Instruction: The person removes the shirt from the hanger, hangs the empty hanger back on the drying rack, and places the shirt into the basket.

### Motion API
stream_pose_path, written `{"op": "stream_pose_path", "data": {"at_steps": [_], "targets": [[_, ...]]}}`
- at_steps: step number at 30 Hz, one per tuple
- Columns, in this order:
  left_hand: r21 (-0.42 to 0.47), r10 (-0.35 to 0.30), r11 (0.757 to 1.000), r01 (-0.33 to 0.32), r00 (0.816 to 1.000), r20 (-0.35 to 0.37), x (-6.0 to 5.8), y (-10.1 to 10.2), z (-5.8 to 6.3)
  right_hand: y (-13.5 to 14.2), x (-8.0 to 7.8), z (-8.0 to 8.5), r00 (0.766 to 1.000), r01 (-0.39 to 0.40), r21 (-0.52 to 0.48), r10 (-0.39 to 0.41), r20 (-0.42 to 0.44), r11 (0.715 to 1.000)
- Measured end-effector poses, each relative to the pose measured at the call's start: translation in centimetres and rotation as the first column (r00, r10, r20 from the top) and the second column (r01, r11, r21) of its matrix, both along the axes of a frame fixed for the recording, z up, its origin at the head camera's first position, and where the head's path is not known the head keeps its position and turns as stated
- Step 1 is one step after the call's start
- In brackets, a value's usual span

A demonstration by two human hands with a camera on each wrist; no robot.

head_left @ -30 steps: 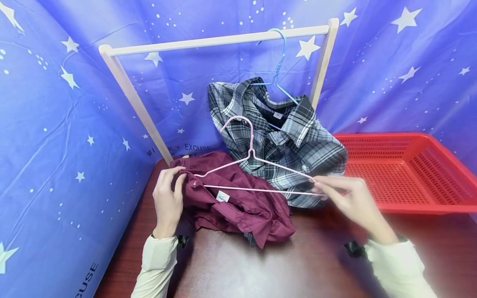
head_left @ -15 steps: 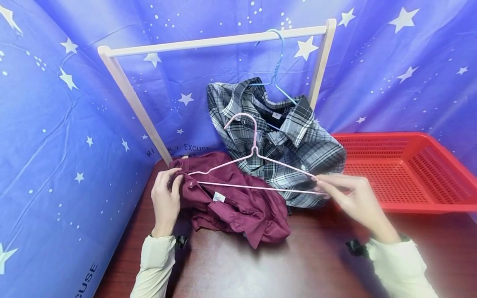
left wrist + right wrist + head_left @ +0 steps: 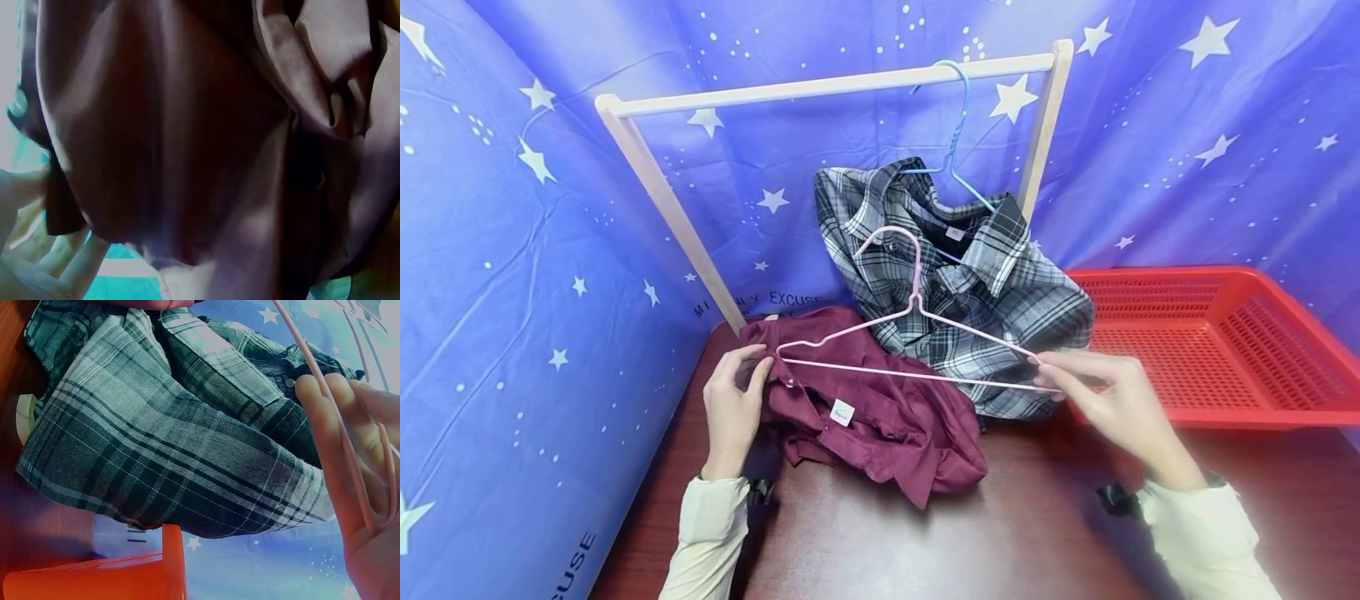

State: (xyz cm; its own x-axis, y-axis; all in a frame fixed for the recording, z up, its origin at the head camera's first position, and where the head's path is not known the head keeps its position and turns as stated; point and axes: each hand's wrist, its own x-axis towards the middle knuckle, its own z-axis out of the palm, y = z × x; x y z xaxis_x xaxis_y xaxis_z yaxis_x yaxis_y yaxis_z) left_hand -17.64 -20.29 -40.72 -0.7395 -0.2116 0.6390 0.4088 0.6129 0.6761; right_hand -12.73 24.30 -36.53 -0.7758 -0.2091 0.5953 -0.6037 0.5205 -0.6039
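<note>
A maroon shirt [image 3: 880, 425] with a white label lies bunched on the table. My left hand [image 3: 732, 408] pinches its left edge between thumb and fingers; in the left wrist view the maroon cloth [image 3: 162, 125] covers most of the frame. My right hand [image 3: 1101, 400] holds the right end of a pink wire hanger [image 3: 917, 287], hook up, above the shirt. The hanger's left tip shows in front of the maroon cloth, close to my left fingers. In the right wrist view, the hanger's end loop [image 3: 369, 506] lies against the right hand's fingers.
Behind the pink hanger, a grey plaid shirt [image 3: 977, 308] hangs on a blue hanger [image 3: 957, 142] from a wooden rack [image 3: 842, 83]. A red plastic basket [image 3: 1247, 412] stands on the right of the brown table [image 3: 880, 550]. Starry blue fabric surrounds the table.
The pink hanger has shifted slightly right and up. Its left end, earlier hidden behind the maroon shirt's edge, now shows in front of the cloth. Both hands keep their holds.
</note>
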Motion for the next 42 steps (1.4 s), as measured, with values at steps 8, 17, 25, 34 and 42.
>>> {"op": "stream_pose_path", "data": {"at_steps": [8, 17, 25, 34, 42], "targets": [[0.009, -0.004, 1.0, 0.004, 1.0, -0.019, -0.4, -0.5, 0.3, 0.0, 0.0, -0.1, 1.0, -0.006, -0.007, 0.006, 0.001, 1.0], [0.032, 0.084, 0.996, -0.082, 0.994, -0.067, -2.1, -1.5, 2.0, -0.1, 0.2, -0.2, 1.0, 0.001, -0.011, -0.001, 0.011, 1.0], [0.129, 0.177, 0.978, -0.166, 0.981, -0.076, -4.3, -2.7, 3.5, -0.2, 0.3, -0.3, 1.0, 0.009, -0.014, -0.008, 0.021, 1.0], [0.209, 0.245, 0.95, -0.232, 0.969, -0.04, -6.7, -3.6, 4.3, 0.0, 0.4, -0.5, 1.0, 0.015, -0.013, -0.014, 0.008, 1.0], [0.303, 0.238, 0.924, -0.235, 0.971, 0.028, -8.2, -4.5, 5.0, 0.3, 0.5, -0.6, 0.999, 0.04, 0.008, -0.04, 0.003, 0.999]]}}
